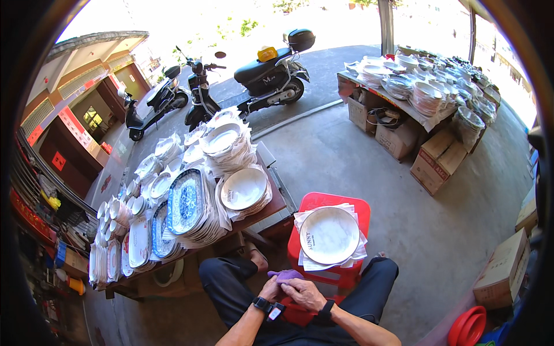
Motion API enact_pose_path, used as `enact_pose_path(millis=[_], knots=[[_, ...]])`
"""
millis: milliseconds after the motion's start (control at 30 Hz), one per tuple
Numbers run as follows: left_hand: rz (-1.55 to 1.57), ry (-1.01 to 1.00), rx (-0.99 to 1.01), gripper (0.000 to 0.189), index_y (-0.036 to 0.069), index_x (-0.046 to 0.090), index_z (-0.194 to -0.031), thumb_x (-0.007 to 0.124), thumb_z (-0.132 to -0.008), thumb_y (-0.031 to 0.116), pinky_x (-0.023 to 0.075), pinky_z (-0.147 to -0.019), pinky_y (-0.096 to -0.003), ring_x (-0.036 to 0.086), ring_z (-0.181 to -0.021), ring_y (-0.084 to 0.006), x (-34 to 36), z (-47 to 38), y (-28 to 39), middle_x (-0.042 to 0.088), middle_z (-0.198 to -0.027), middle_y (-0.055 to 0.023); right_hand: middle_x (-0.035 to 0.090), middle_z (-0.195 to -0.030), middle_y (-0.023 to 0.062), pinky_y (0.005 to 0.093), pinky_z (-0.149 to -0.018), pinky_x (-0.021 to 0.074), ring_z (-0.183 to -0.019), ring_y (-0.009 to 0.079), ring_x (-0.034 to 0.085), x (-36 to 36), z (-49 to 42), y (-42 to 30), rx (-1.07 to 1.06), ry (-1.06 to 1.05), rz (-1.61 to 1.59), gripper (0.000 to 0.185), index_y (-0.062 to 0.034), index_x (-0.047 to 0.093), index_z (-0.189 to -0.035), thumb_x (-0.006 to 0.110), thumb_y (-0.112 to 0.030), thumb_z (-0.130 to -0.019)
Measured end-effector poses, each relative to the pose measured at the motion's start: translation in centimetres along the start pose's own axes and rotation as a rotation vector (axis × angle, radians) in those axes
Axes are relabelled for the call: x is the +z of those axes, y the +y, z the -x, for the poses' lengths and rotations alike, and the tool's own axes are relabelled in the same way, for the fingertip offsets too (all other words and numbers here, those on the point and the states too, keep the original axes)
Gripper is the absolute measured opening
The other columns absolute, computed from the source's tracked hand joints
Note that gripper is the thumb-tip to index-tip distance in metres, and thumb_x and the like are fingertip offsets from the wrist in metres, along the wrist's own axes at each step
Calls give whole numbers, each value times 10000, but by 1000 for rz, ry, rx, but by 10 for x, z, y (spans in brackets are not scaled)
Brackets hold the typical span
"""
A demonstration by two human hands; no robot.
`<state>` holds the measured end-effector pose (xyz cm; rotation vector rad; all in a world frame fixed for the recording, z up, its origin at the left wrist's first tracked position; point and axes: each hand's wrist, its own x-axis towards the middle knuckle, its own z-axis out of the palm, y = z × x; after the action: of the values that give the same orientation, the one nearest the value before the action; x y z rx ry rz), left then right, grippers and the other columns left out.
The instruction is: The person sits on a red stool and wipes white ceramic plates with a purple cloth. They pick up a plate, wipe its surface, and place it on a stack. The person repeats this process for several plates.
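Observation:
A folded purple cloth (285,275) is gripped between my left hand (271,289) and my right hand (304,293), above my lap. Just beyond them, a round white marbled plate (332,237) bearing dark lettering lies face up on white paper sheets (320,264). Whether more plates lie under it is hidden. Paper and plate rest on a red plastic stool (363,212) between my knees. Neither hand touches the plate.
At left, a wooden table (277,197) carries stacked blue-patterned platters (187,203), marbled plates (244,189) and bowls (117,209) with paper. Another table (402,101) holds wrapped dishes, with cardboard boxes (437,162) below. Scooters (264,78) stand outside; red basins (467,326) lie at lower right.

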<state>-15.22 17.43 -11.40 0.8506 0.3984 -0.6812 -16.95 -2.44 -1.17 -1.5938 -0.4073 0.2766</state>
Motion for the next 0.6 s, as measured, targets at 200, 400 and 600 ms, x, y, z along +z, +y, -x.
enact_pose_path(millis=[200,400,600], knots=[[-52,-8,150,455,44,496,-1487,464,-1117,305,485,-1096,-350,614,-1239,-201,32,25,15,595,-1417,-77,669,-987,188,436,-818,552,-915,370,678,3,9,-18,-84,-156,236,360,-105,687,-1326,592,-324,-1057],[160,-133,193,411,74,560,-1445,477,-1112,300,485,-1122,-425,638,-1258,-234,52,34,43,650,-1406,-81,700,-969,176,396,-842,546,-911,317,685,-3,22,6,-42,-67,-2,304,-16,731,-1153,594,-271,-1062],[299,-89,199,458,50,603,-1390,512,-1095,388,478,-1135,-443,649,-1243,-250,68,57,71,680,-1368,-100,653,-875,184,420,-766,503,-820,325,645,-33,27,35,281,185,94,453,11,679,-1034,520,-409,-1093]])
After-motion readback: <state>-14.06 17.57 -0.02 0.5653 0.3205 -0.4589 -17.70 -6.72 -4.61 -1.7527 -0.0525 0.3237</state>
